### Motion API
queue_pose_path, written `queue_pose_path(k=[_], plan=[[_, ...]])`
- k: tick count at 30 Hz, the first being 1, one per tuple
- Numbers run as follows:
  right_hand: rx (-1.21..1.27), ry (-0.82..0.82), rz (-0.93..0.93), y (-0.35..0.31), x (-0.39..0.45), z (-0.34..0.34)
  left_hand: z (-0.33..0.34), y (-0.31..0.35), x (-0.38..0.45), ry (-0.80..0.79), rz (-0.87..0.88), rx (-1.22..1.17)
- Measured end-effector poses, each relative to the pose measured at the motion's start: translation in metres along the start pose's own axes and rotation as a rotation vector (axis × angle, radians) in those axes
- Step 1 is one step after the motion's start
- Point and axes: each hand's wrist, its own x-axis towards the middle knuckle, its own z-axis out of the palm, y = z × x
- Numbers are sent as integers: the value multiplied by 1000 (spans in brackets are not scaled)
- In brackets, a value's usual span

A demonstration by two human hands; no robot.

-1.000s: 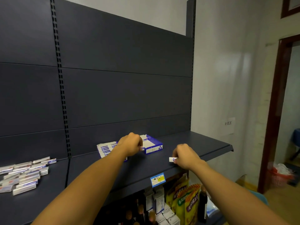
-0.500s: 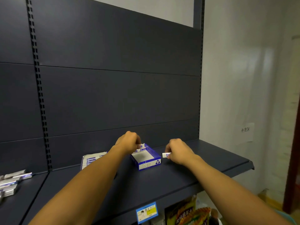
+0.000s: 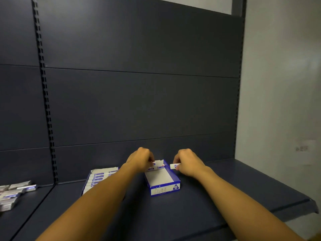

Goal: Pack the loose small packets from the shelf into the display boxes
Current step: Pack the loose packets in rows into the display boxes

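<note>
My left hand [image 3: 141,160] is curled over the far end of the blue-and-white display box [image 3: 162,180], fingers pinching a small packet [image 3: 152,164] against the few packets already lying at that back end. The rest of the box shows bare white floor. My right hand [image 3: 188,162] sits just beside the box's right wall, gripping 1 white packet [image 3: 174,166] that pokes out leftward toward the rim. A second box [image 3: 99,176], filled with rows of packets, lies to the left, partly behind my left forearm. Loose packets [image 3: 12,193] are heaped on the dark shelf [image 3: 225,192] at far left
</note>
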Motion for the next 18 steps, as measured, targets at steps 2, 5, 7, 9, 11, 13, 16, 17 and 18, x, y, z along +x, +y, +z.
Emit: queue_pose_path(k=[2, 5, 7, 9, 11, 13, 16, 17, 18], plan=[[18, -3, -40, 0, 19, 7, 4, -5, 7, 16, -19, -2], [18, -34, -101, 2, 43, 16, 8, -9, 15, 15, -43, -3], [17, -55, -130, 5, 58, 20, 9, -10, 21, 13, -64, -11], [36, -71, -158, 7, 73, 23, 9, -10, 27, 12, -82, -21], [50, -84, -187, 7, 85, 27, 11, -10, 33, 8, -98, -24], [60, -87, -216, 4, 95, 32, 14, -10, 37, -6, -104, -16], [72, -105, -255, 2, 102, 40, 20, -10, 41, -40, -94, -13], [70, -114, -267, 2, 104, 43, 22, -10, 42, -53, -92, -8], [66, -124, -278, 3, 106, 45, 24, -10, 42, -65, -92, -4]])
